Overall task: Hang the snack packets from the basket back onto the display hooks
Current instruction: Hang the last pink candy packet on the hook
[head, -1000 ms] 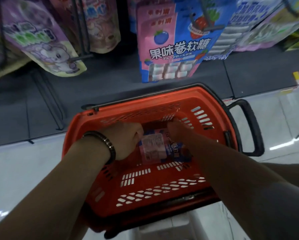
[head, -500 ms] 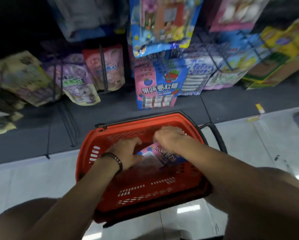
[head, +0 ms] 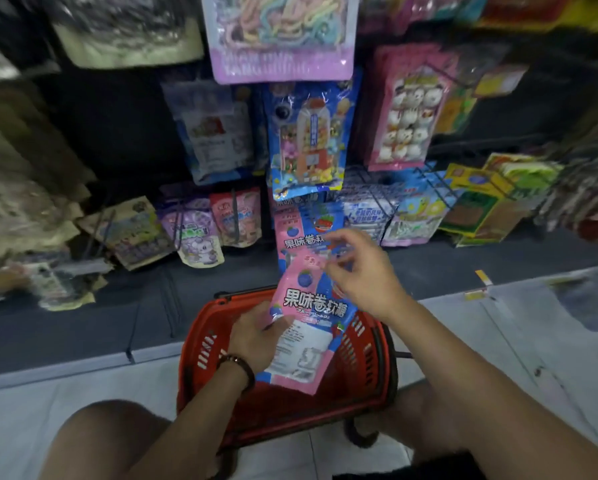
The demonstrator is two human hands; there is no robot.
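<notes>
Above the red basket (head: 200, 351) I hold up a pink-and-blue snack packet (head: 304, 299) with its printed face towards me. A second packet (head: 301, 355), showing its white label side, lies under it. My left hand (head: 256, 337) grips both packets at their lower left edge. My right hand (head: 363, 275) is at the front packet's upper right, and its thumb and fingers pinch the top corner. Matching pink-and-blue packets (head: 290, 233) hang on the display just behind my right hand. I cannot see the basket's floor under the packets.
The display wall carries several rows of hanging snack bags, such as a blue bag (head: 308, 140) and a pink bag (head: 408, 109). Bare wire hooks (head: 429, 188) stick out at the right. The basket stands on the white tiled floor (head: 498, 341) between my knees.
Both hands lifted the packets out of the basket and up towards the display. My view tilted upward, which brought the higher rows of hanging bags into sight.
</notes>
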